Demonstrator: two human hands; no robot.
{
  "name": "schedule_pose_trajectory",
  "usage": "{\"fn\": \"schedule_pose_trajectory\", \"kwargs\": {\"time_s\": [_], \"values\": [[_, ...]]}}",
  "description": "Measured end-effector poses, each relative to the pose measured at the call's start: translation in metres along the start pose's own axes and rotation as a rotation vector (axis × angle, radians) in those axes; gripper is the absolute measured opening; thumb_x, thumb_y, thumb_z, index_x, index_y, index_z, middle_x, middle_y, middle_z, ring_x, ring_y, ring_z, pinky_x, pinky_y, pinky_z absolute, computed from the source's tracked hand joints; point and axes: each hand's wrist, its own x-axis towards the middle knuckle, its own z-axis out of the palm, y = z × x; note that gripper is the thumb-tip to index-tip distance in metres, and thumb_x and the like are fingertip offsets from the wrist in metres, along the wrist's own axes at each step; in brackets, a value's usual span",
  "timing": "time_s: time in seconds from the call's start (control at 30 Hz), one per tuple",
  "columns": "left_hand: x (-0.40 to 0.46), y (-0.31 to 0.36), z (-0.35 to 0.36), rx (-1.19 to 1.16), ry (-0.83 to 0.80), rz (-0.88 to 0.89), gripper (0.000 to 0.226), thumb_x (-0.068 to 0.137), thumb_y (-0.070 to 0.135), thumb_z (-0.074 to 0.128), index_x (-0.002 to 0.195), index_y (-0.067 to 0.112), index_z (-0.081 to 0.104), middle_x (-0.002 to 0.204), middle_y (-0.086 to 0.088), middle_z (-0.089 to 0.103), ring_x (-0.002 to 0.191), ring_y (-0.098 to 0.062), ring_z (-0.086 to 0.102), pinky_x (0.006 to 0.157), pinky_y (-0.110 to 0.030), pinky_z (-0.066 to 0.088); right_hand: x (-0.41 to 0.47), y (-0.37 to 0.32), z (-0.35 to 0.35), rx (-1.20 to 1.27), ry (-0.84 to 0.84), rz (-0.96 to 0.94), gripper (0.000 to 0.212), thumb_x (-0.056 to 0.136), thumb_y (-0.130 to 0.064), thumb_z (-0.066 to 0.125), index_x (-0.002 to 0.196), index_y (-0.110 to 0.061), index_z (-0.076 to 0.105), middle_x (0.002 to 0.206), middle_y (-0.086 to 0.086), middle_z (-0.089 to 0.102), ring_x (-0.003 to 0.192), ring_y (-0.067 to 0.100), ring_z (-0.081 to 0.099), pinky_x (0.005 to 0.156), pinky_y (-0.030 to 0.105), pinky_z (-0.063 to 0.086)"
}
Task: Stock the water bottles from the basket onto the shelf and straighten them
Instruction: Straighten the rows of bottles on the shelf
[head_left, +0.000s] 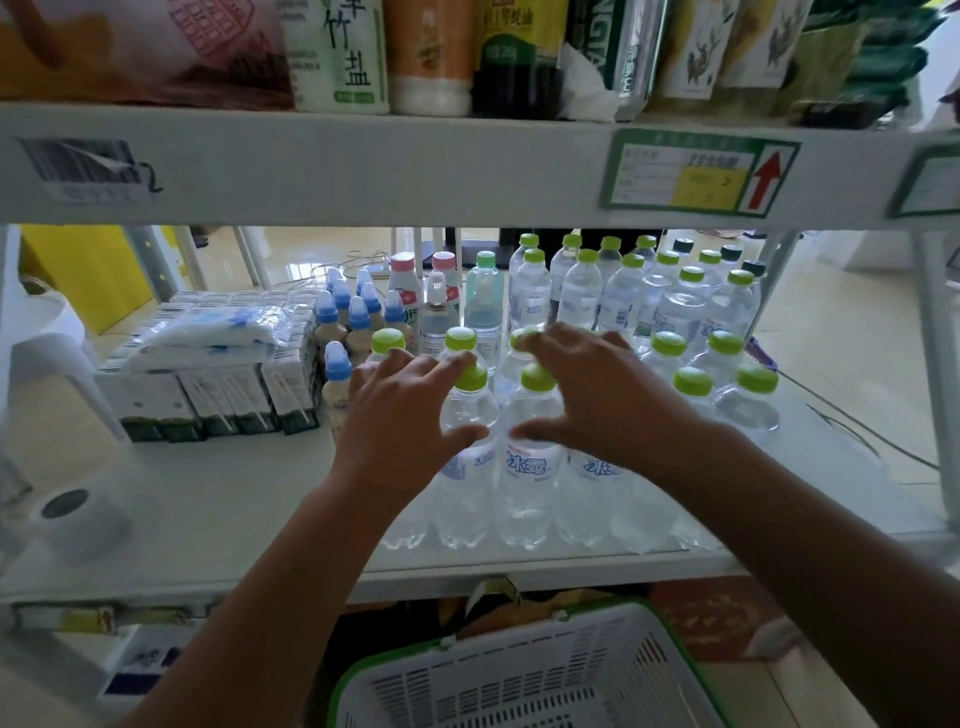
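Several clear water bottles with green caps (530, 467) stand in rows on the white shelf (218, 509), from the front edge to the back. My left hand (400, 415) rests against the left side of the front bottles, fingers spread, thumb on a bottle's shoulder. My right hand (597, 395) lies over the bottles beside it, fingers straight across the caps, thumb touching the labelled front bottle. Neither hand curls round a bottle. The white basket with a green rim (524, 675) sits below the shelf's front edge, and what shows of its inside holds nothing.
Small blue-capped bottles (358, 322) and boxed cartons (218, 395) stand left of the water bottles. A roll of tape (78, 519) lies at the shelf's front left. The upper shelf (363, 166) hangs close above, loaded with packets and bottles.
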Motion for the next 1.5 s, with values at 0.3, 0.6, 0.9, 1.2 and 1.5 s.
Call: {"fn": "schedule_pose_trajectory", "kwargs": {"time_s": [0.3,0.6,0.9,1.2,1.5], "values": [[-0.005,-0.004,-0.001,0.048,0.012,0.047,0.072,0.066,0.056,0.074,0.128,0.022,0.056,0.105,0.001,0.069,0.102,-0.027,0.058,0.088,-0.045,0.039,-0.030,0.035,-0.013,-0.170,-0.129,0.251,0.057,0.077,-0.055,0.064,0.122,-0.023,0.051,0.112,0.000,0.066,0.103,0.022,0.059,0.095,0.038,0.029],[-0.004,-0.001,-0.001,0.078,0.011,0.058,0.074,0.063,0.054,0.078,0.125,0.021,0.057,0.103,-0.001,0.070,0.099,-0.029,0.060,0.083,-0.045,0.041,-0.029,0.047,0.000,-0.046,-0.018,0.251,0.072,0.068,-0.063,0.070,0.125,-0.024,0.051,0.104,-0.004,0.070,0.095,0.019,0.062,0.094,0.031,0.022],[-0.004,-0.003,-0.001,0.106,0.017,0.074,0.075,0.063,0.053,0.078,0.126,0.019,0.057,0.103,-0.003,0.070,0.097,-0.029,0.060,0.083,-0.046,0.042,-0.052,0.063,-0.033,-0.203,-0.039,0.292,0.081,0.073,-0.067,0.061,0.140,-0.029,0.034,0.135,-0.002,0.054,0.125,0.022,0.048,0.103,0.044,0.030],[-0.003,-0.003,-0.001,0.112,-0.014,0.073,0.074,0.064,0.052,0.078,0.126,0.018,0.058,0.106,-0.005,0.070,0.100,-0.032,0.061,0.083,-0.049,0.043,-0.061,0.076,-0.020,-0.311,-0.021,0.265,0.069,0.069,-0.046,0.077,0.129,-0.025,0.050,0.119,-0.006,0.066,0.108,0.019,0.063,0.105,0.037,0.026],[-0.004,-0.003,0.000,0.126,-0.014,0.075,0.074,0.063,0.052,0.079,0.125,0.017,0.059,0.104,-0.005,0.070,0.099,-0.032,0.060,0.081,-0.047,0.042,-0.071,0.091,-0.029,-0.080,-0.029,0.311,0.094,0.064,-0.062,0.073,0.143,-0.032,0.033,0.142,-0.007,0.050,0.126,0.017,0.048,0.104,0.038,0.025]]}}
